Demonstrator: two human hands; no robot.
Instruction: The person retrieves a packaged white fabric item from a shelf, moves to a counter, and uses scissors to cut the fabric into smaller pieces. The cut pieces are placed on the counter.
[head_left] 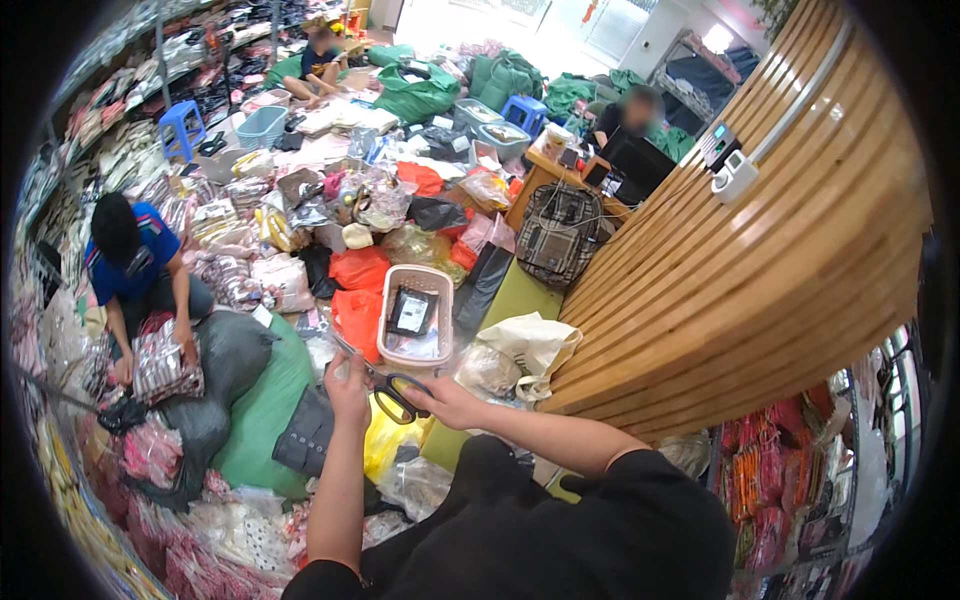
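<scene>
A pair of scissors [396, 397] with dark handles is held out in front of me, its blades pointing up and to the left. My right hand [447, 401] grips it at the handles. Closed at the blade end is my left hand [349, 388], its fingers against the metal; whether anything thin is also between them is too small to tell. Just beyond both hands stands a pink plastic basket [386, 318] with a dark packet [411, 312] inside. Below the scissors lies a yellow plastic bag [385, 442].
A person in a blue shirt [148, 255] handles a clothing bundle at left; two others sit farther back. Green sacking [262, 400], red bags [358, 318] and garment piles crowd the floor. A curved slatted wood counter [700, 300] borders the right, near a checked backpack [560, 232].
</scene>
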